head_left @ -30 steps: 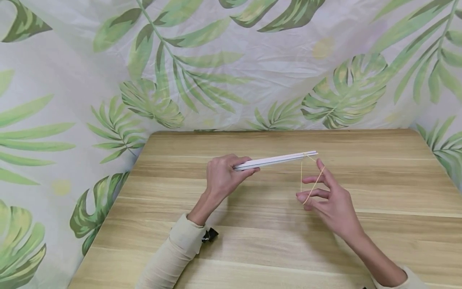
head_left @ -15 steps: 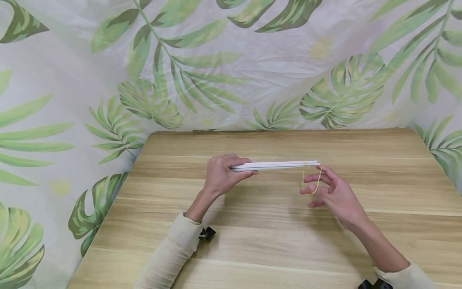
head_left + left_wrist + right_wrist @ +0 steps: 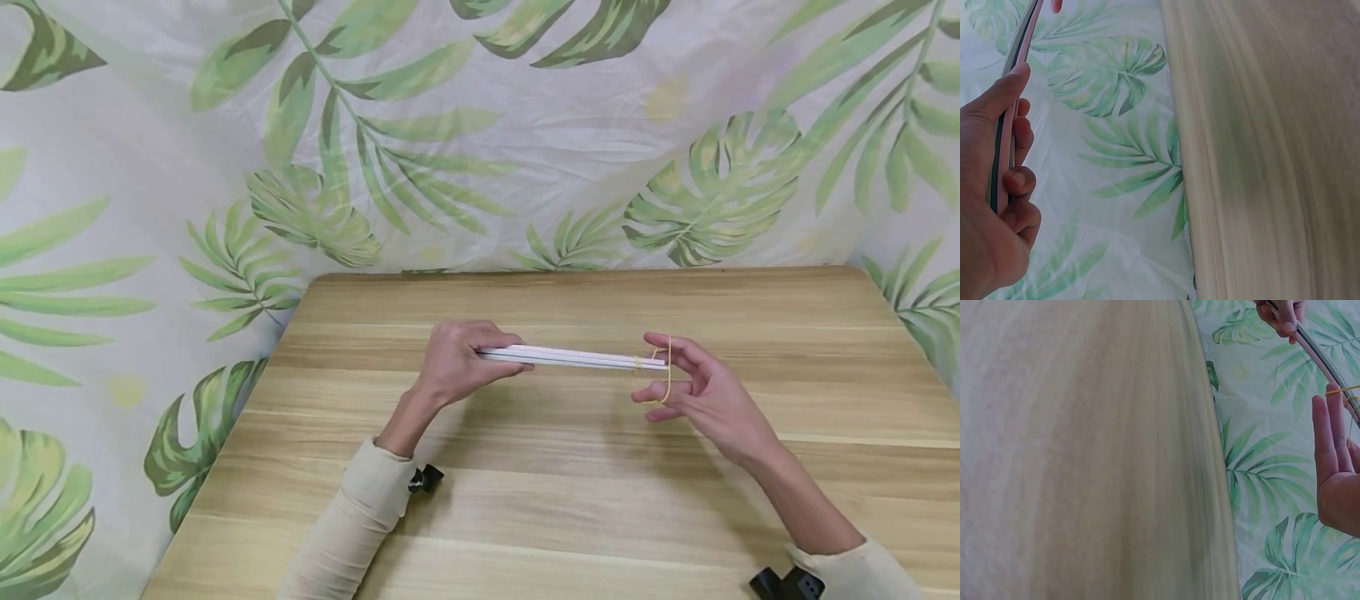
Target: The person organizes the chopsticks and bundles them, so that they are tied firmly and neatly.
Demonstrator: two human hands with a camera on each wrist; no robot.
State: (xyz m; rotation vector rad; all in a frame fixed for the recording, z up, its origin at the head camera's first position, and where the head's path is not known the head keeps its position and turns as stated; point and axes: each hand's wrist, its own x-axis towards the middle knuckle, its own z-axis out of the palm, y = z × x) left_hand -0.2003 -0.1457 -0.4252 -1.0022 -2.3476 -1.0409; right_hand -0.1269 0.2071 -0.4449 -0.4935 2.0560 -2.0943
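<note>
My left hand (image 3: 459,362) grips one end of a bundle of slim, pale sticks (image 3: 573,357), fingers and thumb wrapped around it. In the left wrist view the bundle (image 3: 1004,140) has pinkish, dark and whitish strips lying side by side. A thin yellow rubber band (image 3: 669,371) is wound near the sticks' far end, with its loose loop stretched over the fingers of my right hand (image 3: 712,400). Those fingers are spread around the stick tips. Seen from the right wrist, two fingers (image 3: 1334,434) stand straight and the band (image 3: 1342,390) crosses one near its tip.
Both hands are above a wood-grain table (image 3: 570,517). Behind it and at its sides hangs a white cloth (image 3: 450,75) printed with green leaves. A small black device is at each sleeve cuff, the left device (image 3: 426,478) and the right device (image 3: 787,583).
The sticks' far end has tipped down from pointing up to slightly below level. My right hand has brought the stretched band loop over and around the stick tips.
</note>
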